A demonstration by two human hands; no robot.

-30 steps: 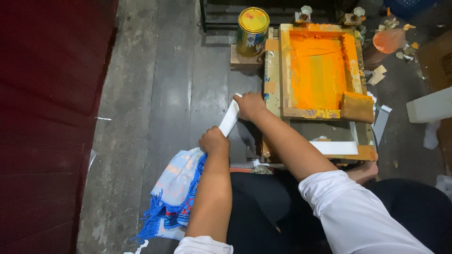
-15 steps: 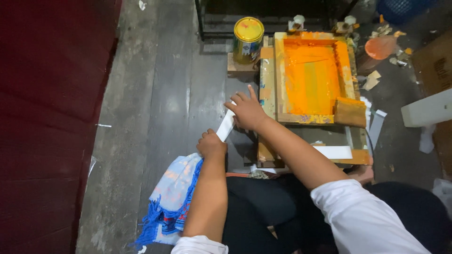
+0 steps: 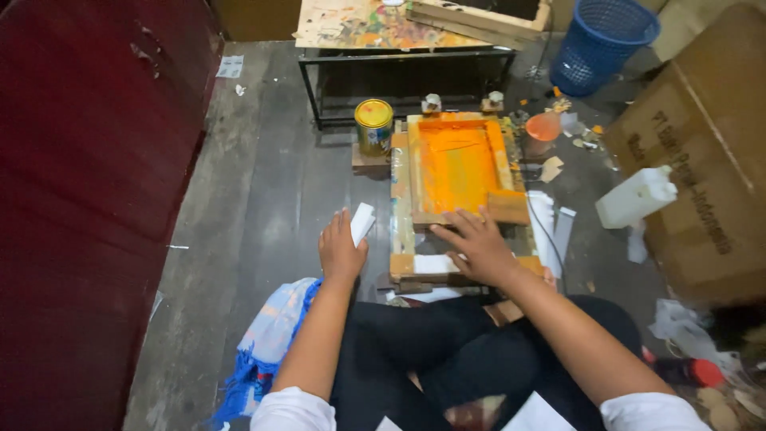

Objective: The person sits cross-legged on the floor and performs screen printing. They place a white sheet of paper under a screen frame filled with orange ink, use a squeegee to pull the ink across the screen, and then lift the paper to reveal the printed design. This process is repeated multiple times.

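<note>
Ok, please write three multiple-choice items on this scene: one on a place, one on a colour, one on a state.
1. Where does the round yellow-lidded tin can stand?
A. left of the wooden screen frame
B. inside the blue plastic basket
C. on the paint-stained table

2. What colour is the ink in the frame?
A. green
B. orange
C. black

3. What is the left hand doing?
A. resting empty on the floor
B. holding a small white flat piece
C. gripping the can

Answers: 1 A, the can stands on the floor by the frame's left side. 2 B, orange covers the mesh. 3 B, its fingers close on the white piece, while the right hand lies spread at the frame's near edge.
</note>
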